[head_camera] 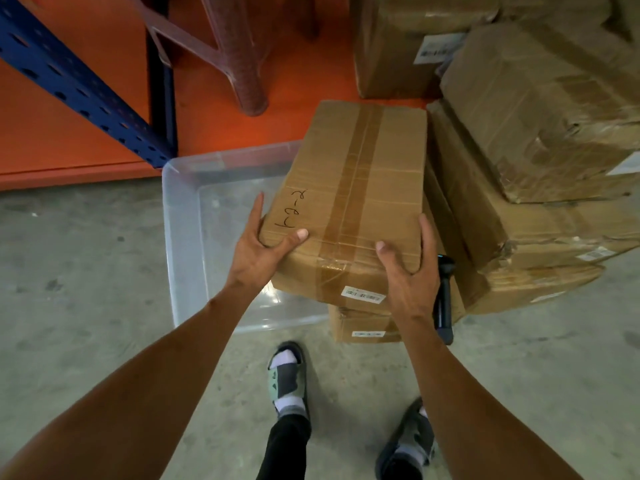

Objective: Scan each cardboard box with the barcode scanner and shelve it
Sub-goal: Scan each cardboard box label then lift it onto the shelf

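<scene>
Concrete floor [86, 271] below; both hands, left [258, 252] and right [407, 271], clamp the stiff, probably light box [356, 202] by its near corners.

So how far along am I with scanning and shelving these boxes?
Nothing shows as shelved yet: the orange shelf in view holds no boxes. In hand: your left hand and right hand grip the taped box, lifted above a smaller box. The scanner lies beside it, unheld. Whether this box was scanned can't be told. Still left: the stacked boxes on the right.
</scene>
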